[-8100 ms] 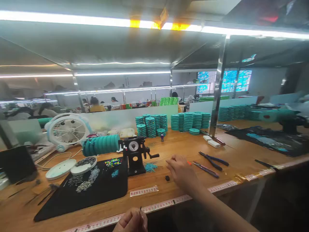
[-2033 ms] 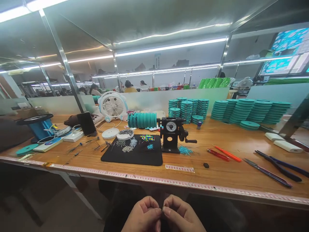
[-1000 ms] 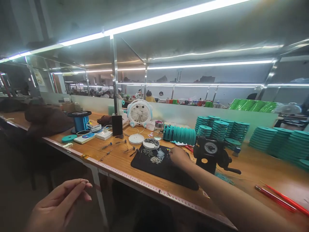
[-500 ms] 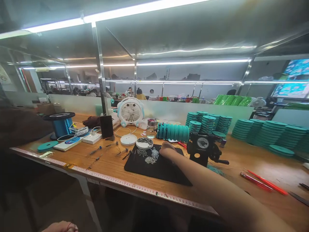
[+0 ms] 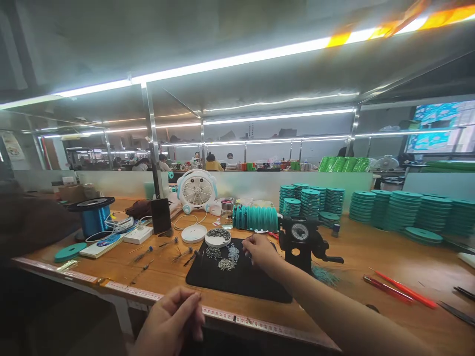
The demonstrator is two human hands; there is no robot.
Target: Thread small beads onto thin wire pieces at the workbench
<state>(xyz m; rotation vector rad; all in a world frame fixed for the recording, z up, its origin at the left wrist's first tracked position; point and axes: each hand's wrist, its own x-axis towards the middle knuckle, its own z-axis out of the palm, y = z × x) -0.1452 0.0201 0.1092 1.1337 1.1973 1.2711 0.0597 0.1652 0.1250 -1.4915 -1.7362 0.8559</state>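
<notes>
My right hand is over the black mat, its thumb and fingers pinched. Anything between those fingertips is too small to make out. Just left of it lie a pile of small clear pieces, a pile of shiny silver pieces and a pile of darker metal pieces. Behind them stands a white round dish of small dark pieces. At the front edge of the bench, my left hand is raised with thumb and forefinger pressed together; what they pinch, if anything, cannot be seen.
A black hand-cranked winder carries a row of teal spools. Stacked teal spools stand at right, with red pens before them. At left are a white fan, a phone and a blue wire reel. A measuring tape lines the edge.
My left hand has risen from the bottom edge to the front of the bench. My right hand stays over the mat, its pinched fingers now showing more. The view has tilted upward.
</notes>
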